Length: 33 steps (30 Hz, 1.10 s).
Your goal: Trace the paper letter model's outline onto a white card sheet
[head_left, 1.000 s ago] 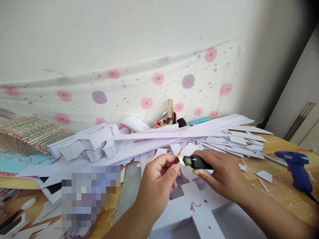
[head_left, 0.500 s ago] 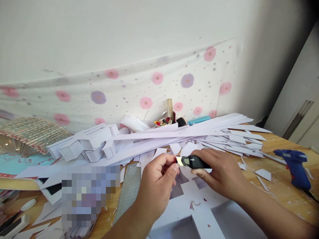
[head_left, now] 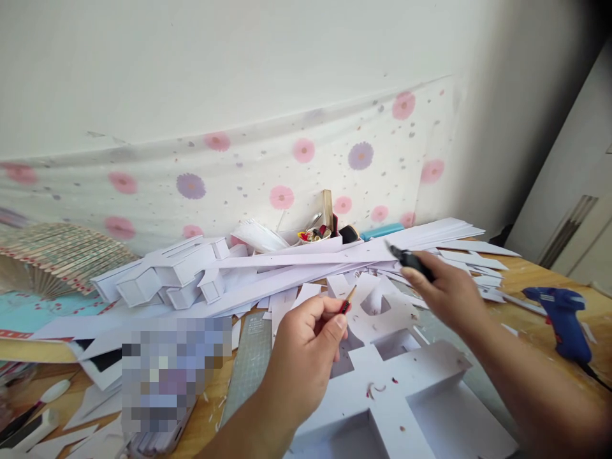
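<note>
Right hand (head_left: 447, 290) swings gripped knife (head_left: 411, 260) away; left hand (head_left: 306, 350) pinches pencil (head_left: 347, 299) (blurred blade could nick fingers)

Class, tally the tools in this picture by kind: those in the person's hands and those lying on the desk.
Pencil, in the left hand: 1
Utility knife, in the right hand: 1
Blue glue gun: 1
Green cutting mat: 1
Total: 4

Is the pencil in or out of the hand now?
In: the left hand pinches the pencil, sharpened tip up, apart from the right hand.
</note>
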Each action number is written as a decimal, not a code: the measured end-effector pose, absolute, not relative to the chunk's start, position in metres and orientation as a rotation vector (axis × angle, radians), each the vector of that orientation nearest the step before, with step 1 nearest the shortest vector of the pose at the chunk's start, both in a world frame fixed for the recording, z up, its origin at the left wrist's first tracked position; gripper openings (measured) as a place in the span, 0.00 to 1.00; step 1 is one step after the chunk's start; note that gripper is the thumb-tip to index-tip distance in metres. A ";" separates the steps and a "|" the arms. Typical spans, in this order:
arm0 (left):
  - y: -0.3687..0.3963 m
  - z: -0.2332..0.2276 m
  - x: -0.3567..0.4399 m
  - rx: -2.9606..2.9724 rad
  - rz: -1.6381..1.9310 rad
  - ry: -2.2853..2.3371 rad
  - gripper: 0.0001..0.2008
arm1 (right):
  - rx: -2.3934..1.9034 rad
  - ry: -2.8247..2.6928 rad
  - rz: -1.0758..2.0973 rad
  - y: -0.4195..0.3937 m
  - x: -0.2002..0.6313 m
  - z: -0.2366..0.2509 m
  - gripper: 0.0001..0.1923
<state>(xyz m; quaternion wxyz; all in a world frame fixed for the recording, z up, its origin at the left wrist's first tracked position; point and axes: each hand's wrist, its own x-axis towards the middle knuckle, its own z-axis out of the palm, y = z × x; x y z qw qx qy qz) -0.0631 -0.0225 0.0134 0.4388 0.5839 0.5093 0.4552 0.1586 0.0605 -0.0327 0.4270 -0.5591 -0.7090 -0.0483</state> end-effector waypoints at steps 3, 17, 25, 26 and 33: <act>-0.022 0.013 -0.062 1.432 1.141 1.275 0.08 | -1.339 -1.805 -0.129 0.056 0.161 -0.031 0.22; -0.019 0.009 -0.061 1.542 1.214 1.319 0.04 | -0.975 -2.205 -0.053 0.030 0.131 -0.032 0.21; -0.017 0.011 -0.059 1.602 1.237 1.351 0.05 | -0.967 -2.150 -0.339 0.032 0.130 -0.034 0.19; -0.017 0.011 -0.059 1.594 1.235 1.356 0.05 | -0.973 -2.160 -0.349 0.035 0.131 -0.033 0.19; -0.021 0.009 -0.060 1.541 1.185 1.351 0.06 | -1.475 -1.753 -0.313 0.057 0.163 -0.025 0.22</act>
